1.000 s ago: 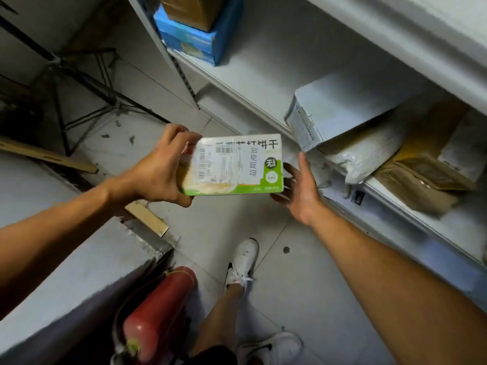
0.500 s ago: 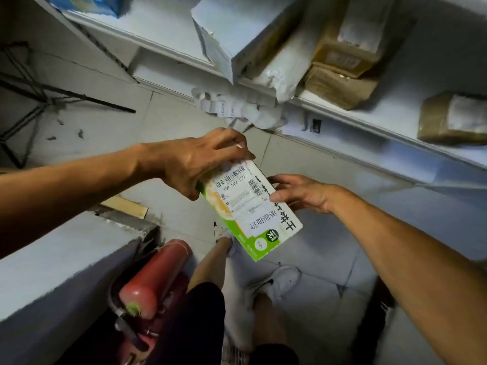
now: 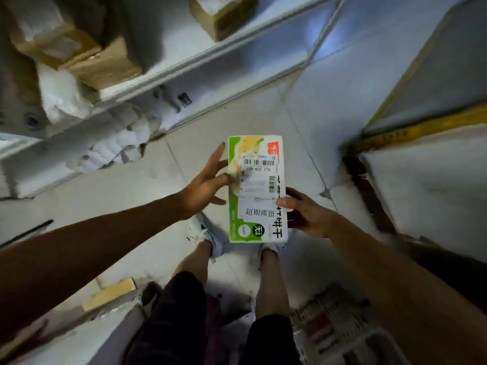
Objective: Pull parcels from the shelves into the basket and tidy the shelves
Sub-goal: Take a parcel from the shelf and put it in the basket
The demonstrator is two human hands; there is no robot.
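Observation:
A flat white-and-green parcel box (image 3: 257, 212) with a barcode label hangs over the tiled floor above my feet. My right hand (image 3: 307, 213) grips its right edge, thumb on the printed face. My left hand (image 3: 207, 185) lies against the box's left edge with fingers spread and mostly straight, fingertips touching the label. The white basket (image 3: 369, 346) shows at the bottom right, partly behind my right forearm, with parcels inside. The white shelf (image 3: 184, 72) runs across the top left and carries brown cardboard parcels (image 3: 105, 64), with another (image 3: 224, 14) further along.
Crumpled white packaging (image 3: 118, 146) lies on the floor under the shelf. A second white unit with a yellow strip (image 3: 411, 133) stands at the right. A wooden block (image 3: 110, 293) sits on a ledge at the lower left. My legs and white shoes (image 3: 205, 233) are below the box.
The box has turned upright and moved right. My right hand has taken hold of its right edge, and my left hand has loosened from a grip to spread fingers. The view swung right, bringing the basket in.

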